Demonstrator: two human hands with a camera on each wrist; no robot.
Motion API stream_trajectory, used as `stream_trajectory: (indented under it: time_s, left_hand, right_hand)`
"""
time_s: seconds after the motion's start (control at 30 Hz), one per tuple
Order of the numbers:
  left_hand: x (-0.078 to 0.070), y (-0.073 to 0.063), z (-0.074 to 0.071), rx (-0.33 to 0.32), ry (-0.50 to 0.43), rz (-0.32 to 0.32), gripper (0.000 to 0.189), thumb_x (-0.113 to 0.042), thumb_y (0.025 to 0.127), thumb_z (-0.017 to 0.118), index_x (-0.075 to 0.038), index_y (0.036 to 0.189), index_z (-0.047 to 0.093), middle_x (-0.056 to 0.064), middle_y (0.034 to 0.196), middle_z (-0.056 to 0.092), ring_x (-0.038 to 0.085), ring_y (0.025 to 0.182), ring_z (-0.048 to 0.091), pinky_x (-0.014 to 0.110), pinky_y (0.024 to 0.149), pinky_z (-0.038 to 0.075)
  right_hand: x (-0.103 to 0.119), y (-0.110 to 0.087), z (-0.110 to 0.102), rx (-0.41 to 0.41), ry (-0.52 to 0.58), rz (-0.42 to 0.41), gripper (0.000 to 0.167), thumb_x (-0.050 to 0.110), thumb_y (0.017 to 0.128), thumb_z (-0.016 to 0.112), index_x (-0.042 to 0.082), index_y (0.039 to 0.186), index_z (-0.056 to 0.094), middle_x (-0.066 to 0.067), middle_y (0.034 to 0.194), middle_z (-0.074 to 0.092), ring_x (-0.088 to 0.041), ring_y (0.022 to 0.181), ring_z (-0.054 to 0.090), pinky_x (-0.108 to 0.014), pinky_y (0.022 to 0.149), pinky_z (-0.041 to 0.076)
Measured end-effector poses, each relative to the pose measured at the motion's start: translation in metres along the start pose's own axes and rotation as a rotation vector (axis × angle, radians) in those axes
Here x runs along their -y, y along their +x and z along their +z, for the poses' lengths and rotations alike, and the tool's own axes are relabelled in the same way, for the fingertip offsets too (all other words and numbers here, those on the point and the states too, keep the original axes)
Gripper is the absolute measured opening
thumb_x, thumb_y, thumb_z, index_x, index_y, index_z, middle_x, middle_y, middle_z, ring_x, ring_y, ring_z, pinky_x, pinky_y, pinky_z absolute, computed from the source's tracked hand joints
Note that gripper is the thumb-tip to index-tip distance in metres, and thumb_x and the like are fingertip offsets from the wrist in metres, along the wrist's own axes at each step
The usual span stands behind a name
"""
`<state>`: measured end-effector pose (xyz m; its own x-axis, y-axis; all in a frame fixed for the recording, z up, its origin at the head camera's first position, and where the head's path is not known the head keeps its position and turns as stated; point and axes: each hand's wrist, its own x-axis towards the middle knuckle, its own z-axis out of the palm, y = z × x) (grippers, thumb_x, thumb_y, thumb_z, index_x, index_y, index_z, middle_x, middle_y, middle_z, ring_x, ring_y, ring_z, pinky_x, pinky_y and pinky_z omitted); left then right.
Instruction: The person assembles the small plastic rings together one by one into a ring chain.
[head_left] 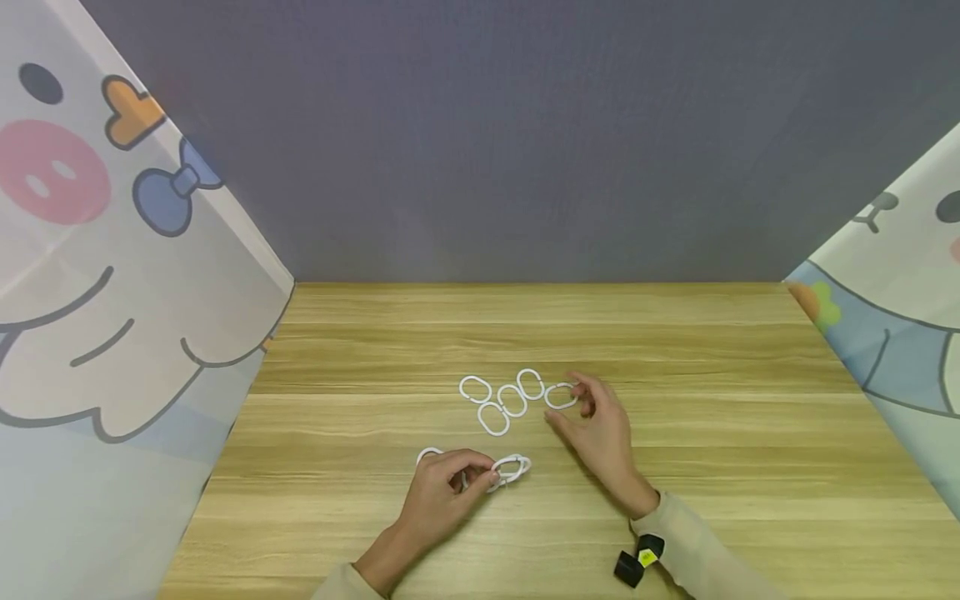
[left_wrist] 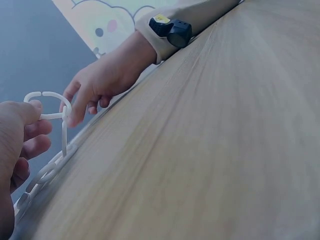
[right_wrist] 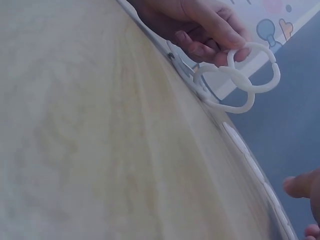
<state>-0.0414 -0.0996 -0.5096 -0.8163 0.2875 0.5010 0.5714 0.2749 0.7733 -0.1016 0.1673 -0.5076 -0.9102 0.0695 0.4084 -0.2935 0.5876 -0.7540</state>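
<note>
Where the near edge of the table meets our sleeves, we see the black clip of the right wrist camera sitting just above the cuff. A little farther in, toward the middle of the table and slightly left, the left hand has its fingers curled around a short chain of joined white rings; the chain pokes out on the hand's right side and another white loop shows at its left. From the right wrist view the same chain hangs from those curled fingertips, two or three rings linked, just above the wood. From the left wrist view the thumb presses one ring of it, and more rings trail down to the table.

Beyond that, the right hand lies to the right of centre, palm turned inward, fingers loosely bent. Its thumb and forefinger are closed narrowly on a loose ring, pinching its right end while the ring lies flat on the wood.

Just left of that ring we count four more rings, lying flat in a small cluster near the table's middle, some touching each other.

Farther still, past the far edge, a grey wall rises, and printed cartoon curtains hang along the left and right edges.
</note>
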Motion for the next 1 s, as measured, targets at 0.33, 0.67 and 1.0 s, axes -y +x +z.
stream_trajectory:
  time_s: [0.33, 0.67, 1.0]
  left_hand:
    - [0.002, -0.001, -0.001, 0.008, -0.006, -0.018, 0.007, -0.007, 0.094, 0.087, -0.008, 0.099, 0.083, -0.006, 0.078, 0.076, -0.008, 0.061, 0.048, 0.011, 0.049, 0.04]
    - [0.001, 0.0, 0.0, 0.001, -0.004, -0.021, 0.006, -0.009, 0.095, 0.088, -0.007, 0.098, 0.083, -0.007, 0.077, 0.075, -0.008, 0.061, 0.049, 0.011, 0.049, 0.04]
    - [0.002, -0.001, 0.0, 0.009, -0.004, -0.037, 0.005, -0.011, 0.096, 0.087, -0.008, 0.099, 0.083, -0.007, 0.078, 0.075, -0.007, 0.061, 0.048, 0.011, 0.049, 0.04]
  right_hand:
    - [-0.001, 0.009, 0.0, 0.1, -0.195, 0.112, 0.096, 0.027, 0.076, 0.105, 0.003, 0.156, 0.056, -0.017, 0.122, 0.069, -0.031, 0.094, 0.061, -0.041, 0.072, 0.048]
    - [-0.001, 0.014, 0.002, 0.088, -0.266, 0.053, 0.094, 0.031, 0.076, 0.104, 0.002, 0.153, 0.059, -0.016, 0.114, 0.072, -0.037, 0.097, 0.067, -0.052, 0.072, 0.054]
    - [-0.002, 0.015, -0.001, 0.098, -0.252, 0.077, 0.088, 0.027, 0.078, 0.099, 0.0, 0.152, 0.06, -0.014, 0.112, 0.074, -0.035, 0.095, 0.067, -0.052, 0.074, 0.054]
